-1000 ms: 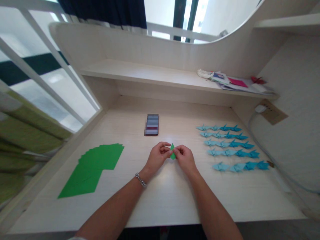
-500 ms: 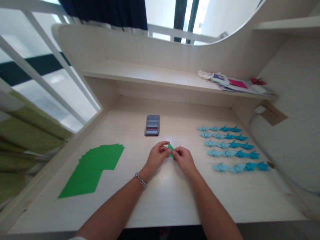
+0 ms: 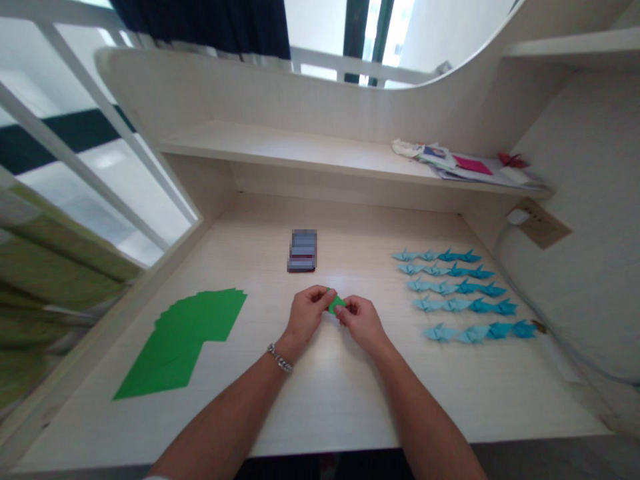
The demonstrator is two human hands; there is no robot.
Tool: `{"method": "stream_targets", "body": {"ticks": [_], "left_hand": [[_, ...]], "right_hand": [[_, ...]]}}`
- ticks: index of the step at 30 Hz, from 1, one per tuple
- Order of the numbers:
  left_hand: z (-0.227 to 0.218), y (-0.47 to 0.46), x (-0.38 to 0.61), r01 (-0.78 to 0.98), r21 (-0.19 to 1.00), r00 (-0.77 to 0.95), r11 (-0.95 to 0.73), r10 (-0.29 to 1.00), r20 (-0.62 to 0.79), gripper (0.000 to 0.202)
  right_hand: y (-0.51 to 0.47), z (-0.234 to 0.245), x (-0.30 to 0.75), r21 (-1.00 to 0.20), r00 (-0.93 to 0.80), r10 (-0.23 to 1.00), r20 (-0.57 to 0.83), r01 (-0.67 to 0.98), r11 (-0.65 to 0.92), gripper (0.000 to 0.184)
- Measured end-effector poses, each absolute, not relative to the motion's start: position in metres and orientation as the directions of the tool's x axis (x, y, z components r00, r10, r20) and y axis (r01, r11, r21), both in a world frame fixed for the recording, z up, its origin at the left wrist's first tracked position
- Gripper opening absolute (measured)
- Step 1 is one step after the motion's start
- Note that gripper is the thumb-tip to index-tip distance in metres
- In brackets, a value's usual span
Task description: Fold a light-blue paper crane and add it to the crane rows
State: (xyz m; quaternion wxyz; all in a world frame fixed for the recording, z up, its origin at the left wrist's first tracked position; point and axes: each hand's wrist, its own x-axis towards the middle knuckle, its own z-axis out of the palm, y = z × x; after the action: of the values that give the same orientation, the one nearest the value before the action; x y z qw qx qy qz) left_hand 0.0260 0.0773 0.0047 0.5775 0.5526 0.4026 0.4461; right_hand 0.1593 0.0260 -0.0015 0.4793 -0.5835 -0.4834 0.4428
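Observation:
A small folded green paper piece (image 3: 335, 303) is pinched between both my hands just above the pale wooden desk (image 3: 325, 400). My left hand (image 3: 307, 313), with a metal bracelet on its wrist, grips the piece from the left with fingers closed. From the right, the closed fingertips of my right hand (image 3: 361, 321) hold the same piece. A fanned stack of flat green paper sheets (image 3: 183, 340) lies to the left of my hands. To the right are rows of folded blue paper cranes (image 3: 460, 293).
A small dark blurred object (image 3: 303, 250) sits on the desk just beyond my hands. The shelf (image 3: 300, 150) at the back holds papers and a red folded piece (image 3: 470, 167) at its right end. A cable and wall socket (image 3: 537, 223) are at far right.
The green piece has been turned from upright and pointed to lying lower and flatter between my fingers. Both hands have shifted slightly left and toward me.

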Motion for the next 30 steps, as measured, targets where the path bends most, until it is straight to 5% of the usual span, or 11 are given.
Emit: {"method": "stream_targets", "body": {"ticks": [8,15,30], "left_hand": [[0.006,0.08,0.025,-0.093,0.995,0.204,0.038,0.979,-0.018,0.025],[0.005,0.08,0.024,-0.111,0.99,0.388,0.084,0.921,-0.035,0.021],[0.007,0.08,0.022,0.061,0.998,0.362,-0.019,0.932,-0.005,0.03]], "right_hand": [[0.025,-0.001,0.154,-0.976,0.1,0.994,-0.044,0.21,-0.065,0.026],[0.022,0.001,0.159,-0.963,0.117,0.992,-0.04,0.261,-0.07,0.024],[0.029,-0.007,0.166,-0.998,0.192,0.981,-0.004,0.066,-0.017,0.022]]}}
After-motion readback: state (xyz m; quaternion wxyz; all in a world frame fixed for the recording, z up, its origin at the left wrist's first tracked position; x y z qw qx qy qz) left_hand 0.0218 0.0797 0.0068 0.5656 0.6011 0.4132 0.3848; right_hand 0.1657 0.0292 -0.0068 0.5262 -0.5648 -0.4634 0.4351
